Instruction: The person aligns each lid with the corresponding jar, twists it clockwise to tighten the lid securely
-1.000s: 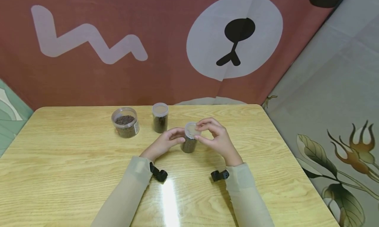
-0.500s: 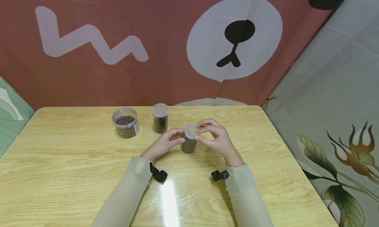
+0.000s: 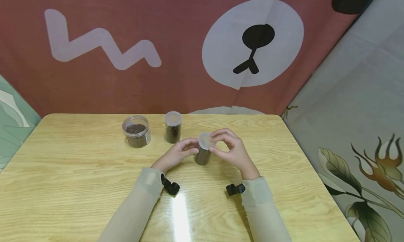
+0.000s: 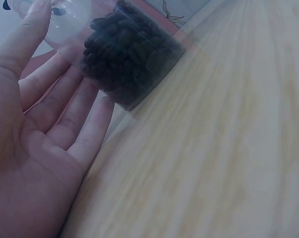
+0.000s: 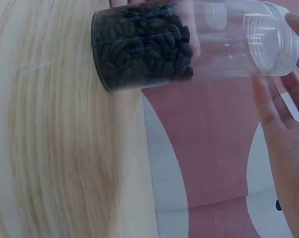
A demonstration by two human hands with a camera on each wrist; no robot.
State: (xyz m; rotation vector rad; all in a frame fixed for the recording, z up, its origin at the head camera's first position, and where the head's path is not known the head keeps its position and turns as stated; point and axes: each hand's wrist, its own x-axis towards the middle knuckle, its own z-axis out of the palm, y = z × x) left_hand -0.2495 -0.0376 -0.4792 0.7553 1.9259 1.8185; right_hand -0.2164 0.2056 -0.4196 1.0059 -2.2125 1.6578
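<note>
In the head view, a clear jar (image 3: 202,158) with a pale lid (image 3: 205,140) stands upright on the table, between both hands. My right hand (image 3: 235,150) pinches the lid, thumb on the near side and fingers over the far rim. The left hand (image 3: 176,153) lies along the jar's left side, its fingertips right at the upper wall. In the left wrist view its fingers (image 4: 60,119) look nearly straight. Dark coffee beans (image 5: 139,49) fill the lower half of the jar in the right wrist view, beneath a clear upper part.
Behind the left hand stands a similar lidded jar (image 3: 173,128) with dark contents. Farther left is a wide, short tub (image 3: 137,139) of brown granules. Everything rests on a wooden table (image 3: 79,172), backed by a red-brown cloth (image 3: 180,91).
Both hands keep their places at the jar and lid. The whole head view has shifted slightly; nothing else visibly moves.
</note>
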